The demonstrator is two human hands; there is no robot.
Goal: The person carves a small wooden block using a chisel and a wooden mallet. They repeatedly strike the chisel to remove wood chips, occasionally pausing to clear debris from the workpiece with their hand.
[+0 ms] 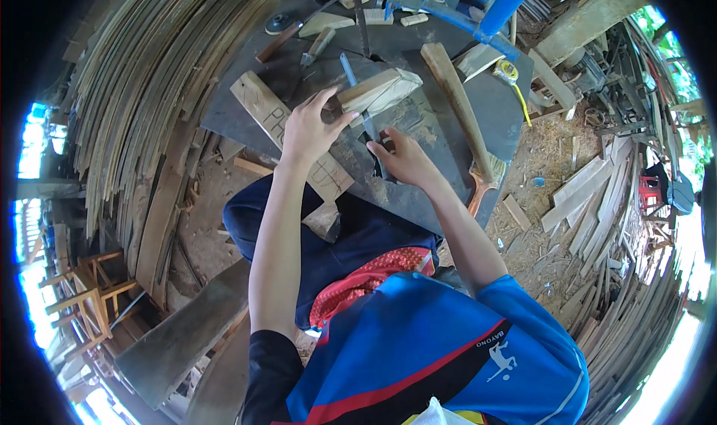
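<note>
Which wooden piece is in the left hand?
The pale block crossing the metal strip; the left hand grips its left end, while the lettered board and offcuts lie on the tabletop.

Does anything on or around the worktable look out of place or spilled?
Yes: the compact yellow tape measure has its blade pulled out, overhanging the dark grey worktable, not retracted. Pale brown wood shavings lie scattered below, as if spilled.

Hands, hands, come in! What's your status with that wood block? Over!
Left hand grips wood block. Right hand holds flat metal blade, partly hidden by block. Marked plank runs beneath left wrist; yellow tape measure off to right.
</note>
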